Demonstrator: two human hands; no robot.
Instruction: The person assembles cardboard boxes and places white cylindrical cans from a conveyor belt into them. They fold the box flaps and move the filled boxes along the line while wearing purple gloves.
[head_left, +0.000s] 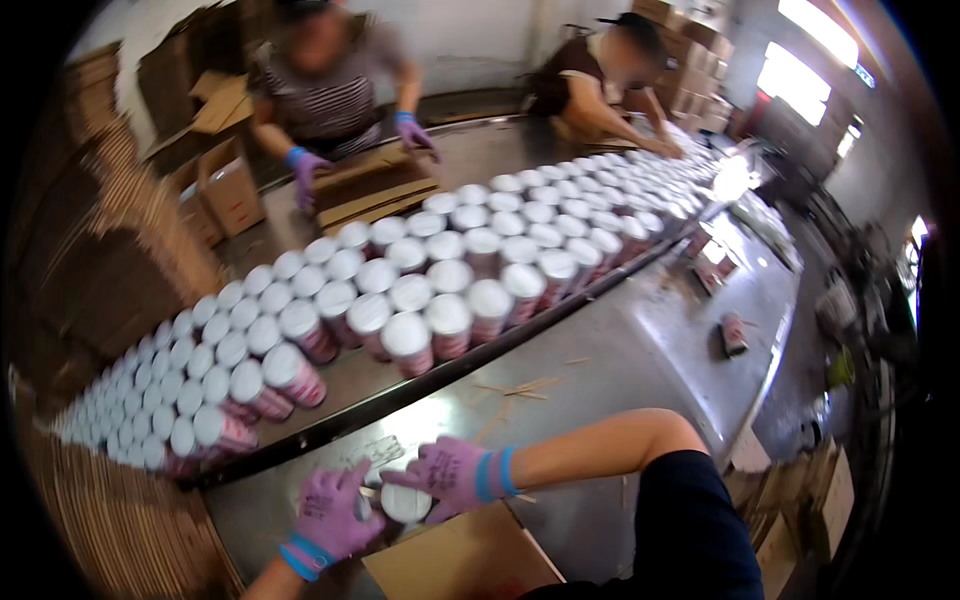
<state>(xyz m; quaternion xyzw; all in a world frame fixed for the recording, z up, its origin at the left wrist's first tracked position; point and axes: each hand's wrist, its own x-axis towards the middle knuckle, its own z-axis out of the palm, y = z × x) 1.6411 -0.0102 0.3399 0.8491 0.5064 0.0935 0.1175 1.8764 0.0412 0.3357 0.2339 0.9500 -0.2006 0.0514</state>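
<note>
In purple gloves with blue cuffs, both my hands are low in the view at the metal table. My right hand (447, 477) curls its fingers and thumb around a white-lidded can (405, 505). Just left of it, my left hand (335, 512) closes around another can, mostly hidden behind the glove. A short pale stick (370, 492) shows between the hands. An open cardboard box (465, 560) lies directly below them, close to my body. Beyond a dark rail stand rows of white-topped cans (410, 335) with pink-and-white sides.
Loose thin sticks (525, 388) lie on the metal table (600, 370). A fallen can (733, 335) rests toward the right edge. Across the rows, a gloved co-worker (335, 85) handles a cardboard box (375, 185); another person (600, 85) leans over the cans. Flattened cardboard (130, 510) is stacked at left.
</note>
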